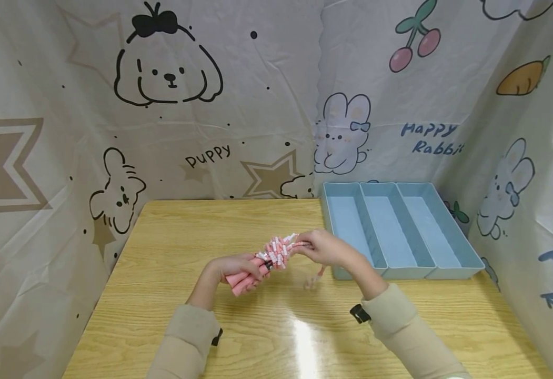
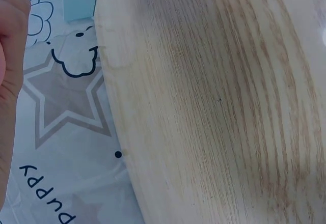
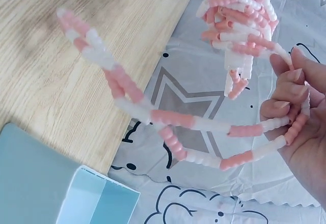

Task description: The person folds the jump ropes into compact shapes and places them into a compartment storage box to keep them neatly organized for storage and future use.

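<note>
Above the table, my left hand (image 1: 238, 266) grips the pink handles (image 1: 242, 283) of a beaded jump rope. Pink and white beaded cord is wound in a thick bundle (image 1: 278, 251) at the upper end of the handles. To the right of it, my right hand (image 1: 322, 246) pinches the cord between thumb and fingers. In the right wrist view, a loose doubled loop (image 3: 170, 119) of beads trails away from that right hand (image 3: 298, 102), apart from the wound bundle (image 3: 244, 18). The left wrist view catches only part of the left hand (image 2: 12, 30) at its edge.
A light blue tray (image 1: 406, 273) with three long compartments stands on the right of the wooden table (image 1: 181, 231), just beyond the right forearm. Printed cloth (image 1: 262, 121) hangs behind the table and along its sides.
</note>
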`<state>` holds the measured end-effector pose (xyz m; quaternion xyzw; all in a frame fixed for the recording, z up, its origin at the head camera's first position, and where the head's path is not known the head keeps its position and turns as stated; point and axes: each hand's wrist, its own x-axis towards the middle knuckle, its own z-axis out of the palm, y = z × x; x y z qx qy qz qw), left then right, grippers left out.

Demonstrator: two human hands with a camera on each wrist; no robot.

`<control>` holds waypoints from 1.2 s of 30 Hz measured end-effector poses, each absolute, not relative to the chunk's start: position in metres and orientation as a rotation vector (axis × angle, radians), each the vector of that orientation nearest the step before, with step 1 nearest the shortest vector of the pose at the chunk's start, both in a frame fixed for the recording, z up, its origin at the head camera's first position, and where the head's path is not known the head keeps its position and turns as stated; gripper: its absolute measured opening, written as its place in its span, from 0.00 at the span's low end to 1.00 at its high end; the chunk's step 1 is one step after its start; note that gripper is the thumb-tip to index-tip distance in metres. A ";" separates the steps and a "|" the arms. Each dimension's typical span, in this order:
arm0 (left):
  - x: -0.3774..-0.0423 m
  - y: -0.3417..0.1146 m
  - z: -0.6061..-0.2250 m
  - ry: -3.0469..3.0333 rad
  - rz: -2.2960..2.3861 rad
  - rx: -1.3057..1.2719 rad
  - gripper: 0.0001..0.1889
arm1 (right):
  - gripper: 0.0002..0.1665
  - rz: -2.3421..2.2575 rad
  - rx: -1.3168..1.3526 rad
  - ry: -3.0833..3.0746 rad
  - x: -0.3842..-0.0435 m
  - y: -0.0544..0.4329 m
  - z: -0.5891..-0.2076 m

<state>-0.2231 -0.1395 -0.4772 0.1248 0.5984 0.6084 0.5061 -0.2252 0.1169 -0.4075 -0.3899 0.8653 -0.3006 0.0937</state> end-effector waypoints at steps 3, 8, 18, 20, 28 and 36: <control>-0.222 -0.139 -0.478 1.411 1.461 0.306 0.16 | 0.08 -0.921 -1.157 2.577 -0.227 0.118 -0.407; -0.220 -0.139 -0.475 1.389 1.419 0.323 0.13 | 0.09 -1.000 -1.142 2.539 -0.231 0.120 -0.410; -0.218 -0.139 -0.475 1.305 1.394 0.368 0.15 | 0.08 -1.128 -1.127 2.487 -0.239 0.120 -0.419; -0.218 -0.139 -0.475 1.289 1.385 0.385 0.14 | 0.08 -1.142 -1.142 2.477 -0.240 0.120 -0.421; -0.213 -0.138 -0.466 1.230 1.346 0.454 0.08 | 0.07 -1.239 -1.138 2.378 -0.243 0.119 -0.426; -0.204 -0.136 -0.448 1.170 1.336 0.514 0.09 | 0.07 -1.252 -1.212 2.348 -0.246 0.117 -0.426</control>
